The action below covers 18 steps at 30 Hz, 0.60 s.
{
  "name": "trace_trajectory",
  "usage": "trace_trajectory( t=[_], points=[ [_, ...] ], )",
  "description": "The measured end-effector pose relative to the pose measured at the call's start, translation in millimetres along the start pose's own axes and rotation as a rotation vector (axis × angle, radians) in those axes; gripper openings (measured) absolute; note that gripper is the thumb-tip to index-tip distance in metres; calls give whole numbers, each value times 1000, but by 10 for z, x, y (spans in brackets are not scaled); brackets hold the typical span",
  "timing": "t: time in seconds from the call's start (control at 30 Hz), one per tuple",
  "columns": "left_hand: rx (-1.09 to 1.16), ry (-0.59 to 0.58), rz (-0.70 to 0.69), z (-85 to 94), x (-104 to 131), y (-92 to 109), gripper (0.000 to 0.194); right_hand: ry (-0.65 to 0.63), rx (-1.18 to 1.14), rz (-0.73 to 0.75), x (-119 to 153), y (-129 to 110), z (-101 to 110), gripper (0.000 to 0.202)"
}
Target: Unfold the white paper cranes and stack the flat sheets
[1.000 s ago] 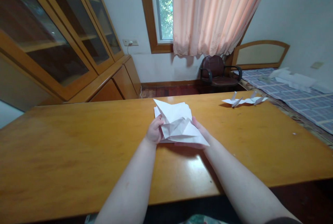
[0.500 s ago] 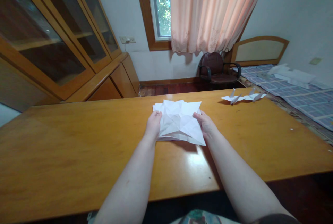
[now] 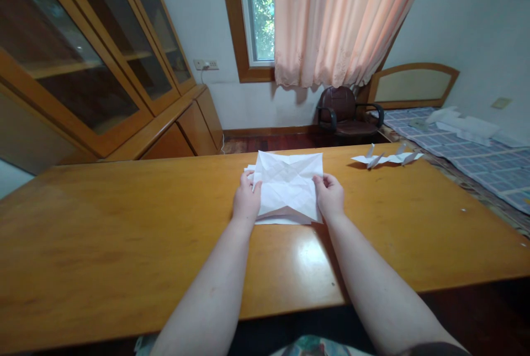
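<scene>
A creased white sheet of paper (image 3: 287, 182) is spread between both hands, with more white paper showing under its left and lower edges. My left hand (image 3: 247, 198) grips its left edge, thumb on top. On the opposite side, my right hand (image 3: 330, 195) pinches the right edge between thumb and fingers. Folded white paper figures with upright points (image 3: 387, 158) stand at the back right of the wooden table (image 3: 124, 245).
Glass-door cabinets (image 3: 91, 52) line the left wall. Beyond the table stand a dark red armchair (image 3: 339, 110) and a bed with a checked cover (image 3: 476, 154). A pink curtain (image 3: 339, 19) hangs by the window.
The creased sheet looks flatter and more squared to the view; its lower right corner has moved up and left. My left thumb has shifted lower along the edge.
</scene>
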<state>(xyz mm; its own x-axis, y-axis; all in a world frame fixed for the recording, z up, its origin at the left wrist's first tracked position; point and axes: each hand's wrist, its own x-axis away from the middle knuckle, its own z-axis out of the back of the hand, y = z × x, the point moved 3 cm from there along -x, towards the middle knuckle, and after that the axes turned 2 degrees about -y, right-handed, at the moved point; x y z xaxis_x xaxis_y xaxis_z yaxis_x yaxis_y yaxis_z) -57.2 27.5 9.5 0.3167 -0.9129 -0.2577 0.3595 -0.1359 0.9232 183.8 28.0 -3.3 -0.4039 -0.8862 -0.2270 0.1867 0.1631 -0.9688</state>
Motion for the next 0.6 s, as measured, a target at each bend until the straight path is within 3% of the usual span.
trace_trajectory(
  t=[0.13, 0.2, 0.33, 0.47, 0.53, 0.6],
  points=[
    [66, -7, -72, -1, -3, 37, 16, 7, 86, 70, 2, 19, 15, 53],
    [32, -24, -57, -19, -29, -3, 11, -57, 180, 166, -3, -52, -30, 61],
    [-123, 8, 30, -40, -54, -130, 18, -385, 564, 292, -26, -160, -329, 48],
    [-523, -63, 78, -62, -3, -206, 31, -704, 866, 333, -11, -18, -648, 54],
    [-735, -63, 101, -69, 27, -232, 35, -803, 976, 368, 24, 103, -730, 61],
    [-869, -88, 50, -115, 47, -250, 38, -811, 1049, 376, 54, 204, -755, 65]
  ],
)
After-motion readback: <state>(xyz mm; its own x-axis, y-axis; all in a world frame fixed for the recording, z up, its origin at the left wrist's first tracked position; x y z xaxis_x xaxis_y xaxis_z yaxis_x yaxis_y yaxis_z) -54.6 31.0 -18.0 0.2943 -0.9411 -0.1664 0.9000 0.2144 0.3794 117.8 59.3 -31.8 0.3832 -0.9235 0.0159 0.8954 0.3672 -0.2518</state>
